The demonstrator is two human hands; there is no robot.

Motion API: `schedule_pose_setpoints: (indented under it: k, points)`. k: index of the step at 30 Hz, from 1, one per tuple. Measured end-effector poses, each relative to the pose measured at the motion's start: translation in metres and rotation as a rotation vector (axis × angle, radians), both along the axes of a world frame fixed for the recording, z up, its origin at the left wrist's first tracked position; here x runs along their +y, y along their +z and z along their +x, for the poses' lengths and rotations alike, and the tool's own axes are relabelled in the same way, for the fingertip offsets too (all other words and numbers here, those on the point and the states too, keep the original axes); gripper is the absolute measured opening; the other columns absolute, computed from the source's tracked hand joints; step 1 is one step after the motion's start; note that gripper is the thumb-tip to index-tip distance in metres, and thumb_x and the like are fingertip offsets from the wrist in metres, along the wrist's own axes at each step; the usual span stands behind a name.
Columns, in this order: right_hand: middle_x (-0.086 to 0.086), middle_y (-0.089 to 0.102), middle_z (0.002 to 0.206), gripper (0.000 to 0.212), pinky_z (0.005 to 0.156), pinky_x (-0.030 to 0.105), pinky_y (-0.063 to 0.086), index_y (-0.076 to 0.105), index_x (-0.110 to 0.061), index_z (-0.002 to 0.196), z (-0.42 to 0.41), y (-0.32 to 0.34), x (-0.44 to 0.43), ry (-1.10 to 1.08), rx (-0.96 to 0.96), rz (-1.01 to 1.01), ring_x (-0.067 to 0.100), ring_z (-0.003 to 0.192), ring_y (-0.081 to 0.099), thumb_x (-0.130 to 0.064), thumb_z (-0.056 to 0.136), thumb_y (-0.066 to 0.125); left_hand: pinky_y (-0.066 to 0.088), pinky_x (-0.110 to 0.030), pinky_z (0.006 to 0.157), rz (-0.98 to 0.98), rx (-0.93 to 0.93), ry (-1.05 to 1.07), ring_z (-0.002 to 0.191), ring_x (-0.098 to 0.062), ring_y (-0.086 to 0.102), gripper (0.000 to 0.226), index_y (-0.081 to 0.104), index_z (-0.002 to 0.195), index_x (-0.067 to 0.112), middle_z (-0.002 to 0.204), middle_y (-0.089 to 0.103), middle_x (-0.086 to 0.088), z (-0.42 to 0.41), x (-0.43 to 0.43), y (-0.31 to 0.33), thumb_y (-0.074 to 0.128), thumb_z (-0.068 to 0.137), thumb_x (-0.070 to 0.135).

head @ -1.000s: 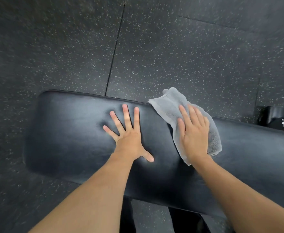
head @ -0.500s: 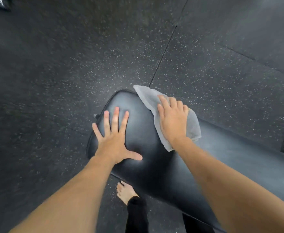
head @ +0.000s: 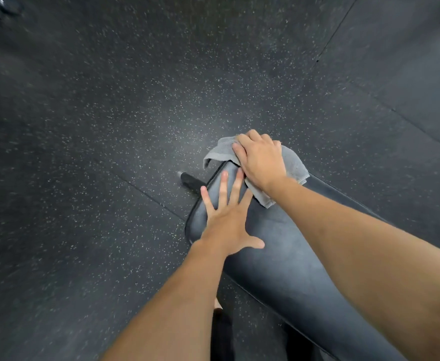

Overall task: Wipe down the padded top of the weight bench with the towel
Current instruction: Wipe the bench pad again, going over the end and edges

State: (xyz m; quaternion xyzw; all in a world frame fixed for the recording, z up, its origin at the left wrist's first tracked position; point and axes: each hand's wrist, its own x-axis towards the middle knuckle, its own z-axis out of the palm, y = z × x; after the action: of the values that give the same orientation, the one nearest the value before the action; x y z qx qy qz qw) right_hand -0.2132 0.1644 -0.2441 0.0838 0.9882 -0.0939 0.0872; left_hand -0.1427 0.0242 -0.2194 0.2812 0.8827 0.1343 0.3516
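Observation:
The black padded bench top [head: 273, 246] runs from the centre of the view down to the lower right. A grey towel [head: 293, 162] lies over its far end, with one corner hanging past the edge. My right hand [head: 261, 158] presses down on the towel, fingers curled over the end of the pad. My left hand [head: 226, 217] lies flat on the pad beside it, fingers spread, holding nothing.
Dark speckled rubber floor tiles [head: 109, 152] surround the bench. A black bench foot [head: 191, 181] sticks out to the left below the pad's end. My dark trouser leg [head: 221, 334] shows at the bottom, next to the bench.
My right hand has slid the towel along the pad to its far end, where the towel now drapes over the edge. My left hand moved along with it, and the view swung left.

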Motion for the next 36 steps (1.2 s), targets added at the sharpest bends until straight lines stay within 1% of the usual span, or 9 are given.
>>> schedule_pose_setpoints:
  k: [3,6,12,16,18,26,28,31,36]
  points:
    - [0.005,0.058,0.119,0.037,0.092,0.047,0.035,0.06,-0.017,0.117,-0.003,0.008,-0.01,0.025,-0.047,0.004,0.033,0.112,0.052,-0.038,0.11,0.03,0.011,-0.053,0.123,0.463,-0.009,0.433,0.152,-0.01,0.013,0.062,0.053,0.137,0.021,0.162,0.028,0.007,-0.001,-0.031,0.005,0.064,0.079,0.003]
    - [0.002,0.06,0.118,0.039,0.102,0.047,0.031,0.059,-0.017,0.114,-0.004,0.016,-0.033,0.292,-0.102,0.088,0.033,0.115,0.051,-0.038,0.11,0.026,0.048,-0.038,0.093,0.55,0.196,0.786,0.106,-0.011,0.055,0.041,0.067,0.104,0.016,0.121,0.053,0.005,0.01,-0.073,0.012,0.049,0.079,-0.011]
    - [-0.002,0.07,0.099,0.019,0.112,0.055,0.036,0.075,-0.021,0.1,0.07,0.003,-0.103,0.633,0.009,0.076,0.03,0.112,0.061,-0.036,0.096,0.064,0.048,-0.033,0.082,0.525,0.324,0.794,0.097,-0.014,0.055,0.038,0.065,0.099,0.012,0.112,0.052,0.001,0.009,-0.1,0.035,0.047,0.079,-0.015]
    - [-0.003,0.062,0.139,0.037,0.122,0.055,0.018,0.068,-0.021,0.127,0.12,-0.006,-0.106,0.682,0.093,-0.041,0.032,0.146,0.04,-0.031,0.101,0.044,0.05,-0.032,0.084,0.548,0.32,0.719,0.099,-0.013,0.057,0.037,0.066,0.1,0.009,0.112,0.055,-0.002,-0.005,-0.094,0.046,0.046,0.08,-0.014]
    - [-0.001,0.056,0.148,0.032,0.12,0.057,0.025,0.067,-0.019,0.128,0.154,-0.009,-0.091,0.721,0.199,-0.071,0.033,0.145,0.041,-0.03,0.101,0.054,0.05,-0.029,0.083,0.539,0.307,0.673,0.097,-0.01,0.056,0.036,0.066,0.1,0.012,0.11,0.056,0.001,-0.008,-0.087,0.049,0.047,0.082,-0.012]
    - [0.013,0.045,0.152,0.057,0.077,0.045,0.053,0.05,-0.017,0.145,0.257,0.042,-0.038,0.07,-0.013,0.129,0.035,0.112,0.054,-0.051,0.102,0.036,0.044,-0.016,0.082,0.611,0.26,0.617,0.095,-0.002,0.054,0.037,0.068,0.102,0.011,0.11,0.055,0.004,0.0,-0.053,0.051,0.047,0.083,-0.012]
    - [0.016,0.045,0.15,0.053,0.087,0.047,0.052,0.051,-0.017,0.144,0.256,0.044,-0.028,0.055,0.074,0.094,0.038,0.119,0.054,-0.048,0.102,0.041,0.044,-0.018,0.082,0.622,0.243,0.624,0.092,-0.003,0.054,0.037,0.068,0.103,0.012,0.111,0.056,0.004,0.002,-0.045,0.049,0.045,0.083,-0.011]
    - [0.012,0.02,0.168,0.063,0.119,0.058,0.028,0.028,-0.021,0.159,0.246,0.023,-0.027,0.266,-0.009,0.08,0.04,0.153,0.02,-0.052,0.105,0.033,0.047,-0.022,0.087,0.537,0.198,0.507,0.097,-0.007,0.057,0.036,0.068,0.105,0.013,0.113,0.056,0.006,0.006,-0.039,0.04,0.046,0.087,-0.009]
    - [0.011,0.019,0.169,0.069,0.121,0.06,0.022,0.03,-0.018,0.158,0.249,0.0,-0.057,0.285,0.043,0.112,0.042,0.154,0.016,-0.054,0.1,0.044,0.042,-0.014,0.088,0.46,0.211,0.391,0.098,-0.007,0.056,0.031,0.068,0.108,0.011,0.112,0.056,0.006,0.023,-0.021,0.031,0.05,0.089,-0.006]
